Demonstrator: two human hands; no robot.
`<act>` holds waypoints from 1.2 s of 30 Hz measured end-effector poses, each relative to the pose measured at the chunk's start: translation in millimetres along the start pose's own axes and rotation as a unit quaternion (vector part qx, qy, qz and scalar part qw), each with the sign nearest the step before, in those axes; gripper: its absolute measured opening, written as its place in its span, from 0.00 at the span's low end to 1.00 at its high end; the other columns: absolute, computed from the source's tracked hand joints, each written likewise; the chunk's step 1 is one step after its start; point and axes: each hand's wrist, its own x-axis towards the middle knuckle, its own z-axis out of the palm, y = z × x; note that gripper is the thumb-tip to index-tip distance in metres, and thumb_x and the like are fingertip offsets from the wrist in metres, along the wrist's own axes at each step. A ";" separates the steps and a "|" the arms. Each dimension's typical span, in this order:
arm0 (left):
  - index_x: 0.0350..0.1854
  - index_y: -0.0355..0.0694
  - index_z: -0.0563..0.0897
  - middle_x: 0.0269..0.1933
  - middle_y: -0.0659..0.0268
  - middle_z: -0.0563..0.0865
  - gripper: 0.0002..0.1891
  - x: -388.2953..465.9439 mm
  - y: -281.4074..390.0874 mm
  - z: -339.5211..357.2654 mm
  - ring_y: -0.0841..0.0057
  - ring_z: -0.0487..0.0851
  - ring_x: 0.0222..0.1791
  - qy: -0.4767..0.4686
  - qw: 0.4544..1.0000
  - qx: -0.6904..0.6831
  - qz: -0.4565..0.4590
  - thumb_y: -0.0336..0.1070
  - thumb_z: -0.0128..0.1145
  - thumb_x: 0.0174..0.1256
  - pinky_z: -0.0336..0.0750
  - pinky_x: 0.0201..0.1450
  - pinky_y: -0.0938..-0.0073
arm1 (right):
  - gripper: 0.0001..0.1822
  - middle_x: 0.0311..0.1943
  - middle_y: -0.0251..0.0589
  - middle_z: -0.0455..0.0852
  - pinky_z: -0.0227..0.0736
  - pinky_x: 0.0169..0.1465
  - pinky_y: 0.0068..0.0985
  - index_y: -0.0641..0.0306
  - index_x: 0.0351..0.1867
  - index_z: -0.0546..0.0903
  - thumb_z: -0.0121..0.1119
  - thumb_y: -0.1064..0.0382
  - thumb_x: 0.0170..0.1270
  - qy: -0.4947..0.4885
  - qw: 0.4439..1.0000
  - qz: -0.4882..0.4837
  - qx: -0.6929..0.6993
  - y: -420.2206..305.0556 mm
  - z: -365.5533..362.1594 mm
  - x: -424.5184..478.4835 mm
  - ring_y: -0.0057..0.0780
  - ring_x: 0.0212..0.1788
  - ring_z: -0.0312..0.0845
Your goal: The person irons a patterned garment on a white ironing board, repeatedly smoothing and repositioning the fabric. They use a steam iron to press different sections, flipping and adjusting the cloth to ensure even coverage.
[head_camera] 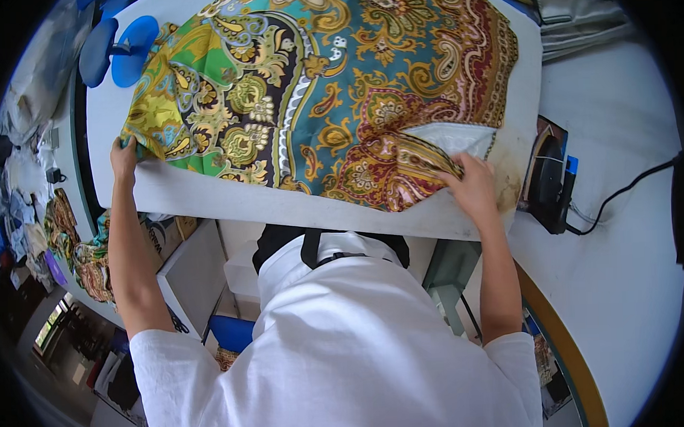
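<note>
A large paisley-print fabric in teal, green, black, gold and maroon lies over a white padded board. My left hand pinches its near left corner at the board's left side. Toward the near right, my right hand grips an edge of the cloth. Beside that hand the fabric is folded over, and a pale underside shows there. The fingertips of both hands are partly hidden by the cloth and by the hands themselves.
To the right an iron rests on a stand, its black cord running rightward. Blue rounded plastic pieces stand at the far left. More printed cloth lies beyond my left arm. A silvery-grey cloth sits at the far right.
</note>
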 end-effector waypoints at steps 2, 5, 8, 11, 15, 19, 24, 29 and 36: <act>0.65 0.26 0.81 0.48 0.57 0.91 0.27 -2.5 18.0 -8.7 0.73 0.87 0.42 -0.009 0.997 -0.058 -0.052 0.43 0.66 0.72 0.81 0.43 0.72 | 0.15 0.38 0.45 0.89 0.76 0.48 0.33 0.68 0.46 0.85 0.70 0.58 0.68 -0.049 0.995 0.037 0.081 33.4 -2.8 -5.8 0.36 0.42 0.84; 0.55 0.27 0.87 0.41 0.61 0.90 0.20 1.3 21.7 -14.7 0.78 0.85 0.33 -0.034 0.991 -0.120 -0.054 0.39 0.69 0.69 0.79 0.35 0.74 | 0.13 0.36 0.37 0.87 0.74 0.44 0.27 0.71 0.46 0.83 0.68 0.61 0.70 -0.082 0.951 0.148 0.257 63.9 -8.4 -16.1 0.24 0.37 0.80; 0.46 0.30 0.89 0.35 0.65 0.89 0.13 -0.9 29.3 -22.3 0.80 0.84 0.31 -0.051 0.993 -0.084 -0.061 0.36 0.68 0.70 0.77 0.34 0.76 | 0.11 0.37 0.31 0.86 0.72 0.43 0.23 0.71 0.47 0.82 0.66 0.64 0.71 -0.051 0.899 0.191 0.392 89.3 -12.6 -34.1 0.17 0.37 0.77; 0.42 0.33 0.89 0.32 0.68 0.88 0.09 -3.2 23.3 -40.2 0.80 0.82 0.31 -0.055 0.995 -0.065 -0.044 0.33 0.67 0.65 0.76 0.35 0.73 | 0.11 0.42 0.30 0.87 0.73 0.48 0.22 0.69 0.50 0.83 0.65 0.66 0.71 -0.039 0.854 0.226 0.468 83.6 -35.8 -66.4 0.17 0.42 0.79; 0.39 0.36 0.88 0.34 0.68 0.88 0.07 -10.1 42.6 -60.3 0.78 0.84 0.35 -0.110 0.989 -0.080 -0.065 0.31 0.63 0.62 0.73 0.40 0.74 | 0.15 0.47 0.31 0.88 0.73 0.55 0.21 0.69 0.57 0.83 0.64 0.65 0.73 -0.078 0.821 0.239 0.512 81.7 -13.5 -94.3 0.17 0.47 0.81; 0.40 0.34 0.88 0.38 0.63 0.89 0.08 -3.7 39.8 -57.1 0.77 0.87 0.38 -0.014 0.979 -0.186 -0.079 0.33 0.62 0.67 0.75 0.40 0.74 | 0.16 0.46 0.30 0.88 0.73 0.54 0.20 0.69 0.58 0.82 0.63 0.61 0.77 -0.077 0.819 0.252 0.510 81.7 8.2 -79.8 0.16 0.47 0.81; 0.52 0.25 0.87 0.45 0.48 0.92 0.21 12.9 30.0 -40.1 0.67 0.90 0.42 0.039 0.999 0.000 -0.020 0.39 0.68 0.66 0.83 0.51 0.67 | 0.15 0.53 0.34 0.87 0.72 0.60 0.25 0.67 0.59 0.82 0.61 0.62 0.78 0.009 0.757 0.243 0.607 107.7 -4.9 -98.4 0.22 0.53 0.81; 0.41 0.29 0.88 0.35 0.58 0.91 0.19 8.9 17.0 -26.8 0.72 0.86 0.34 0.024 0.998 -0.002 -0.061 0.41 0.77 0.57 0.81 0.41 0.68 | 0.16 0.59 0.36 0.85 0.72 0.63 0.29 0.65 0.62 0.80 0.62 0.64 0.77 0.038 0.653 0.276 0.704 138.0 -7.5 -146.0 0.25 0.59 0.79; 0.32 0.38 0.85 0.28 0.72 0.83 0.10 -14.8 32.7 -42.9 0.85 0.74 0.26 -0.030 0.993 -0.085 -0.071 0.35 0.76 0.60 0.68 0.29 0.78 | 0.15 0.58 0.37 0.86 0.75 0.62 0.31 0.64 0.61 0.80 0.61 0.64 0.78 0.072 0.621 0.257 0.737 133.9 7.1 -127.0 0.26 0.58 0.80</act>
